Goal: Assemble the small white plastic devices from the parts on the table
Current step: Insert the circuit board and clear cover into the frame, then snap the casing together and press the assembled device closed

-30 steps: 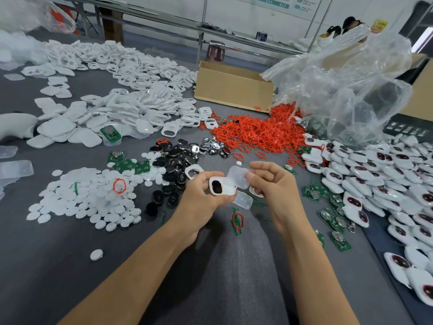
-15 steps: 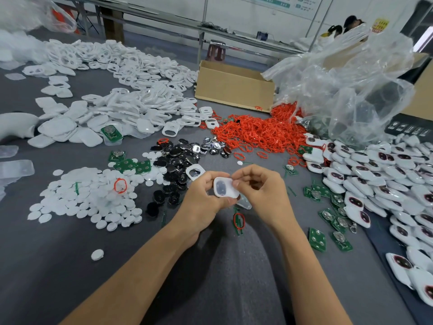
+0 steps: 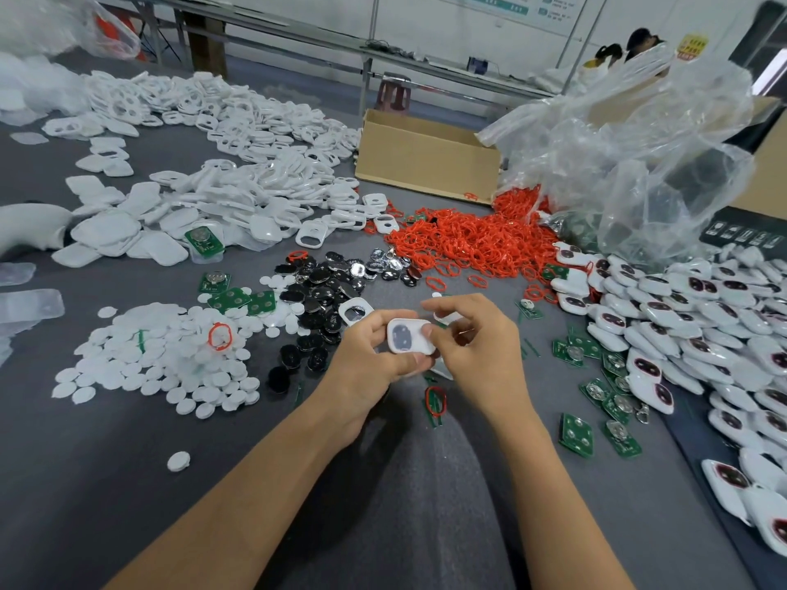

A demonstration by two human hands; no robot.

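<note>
Two hands work one white device [image 3: 408, 336] just above the grey bench [image 3: 106, 470].
The left hand [image 3: 366, 361] has its grip clamped round the device from below. The right hand [image 3: 481, 355] pinches the device's right edge, its grip closed on it. White discs [image 3: 157, 359] lie to the left, black parts [image 3: 317, 291] behind, red rings [image 3: 468, 240] farther back, and finished devices [image 3: 690, 317] are heaped at the right.

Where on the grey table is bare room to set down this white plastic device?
Bare grey table lies near left, below the pile of white round discs. Crowded: right, green circuit boards and finished white devices.
</note>
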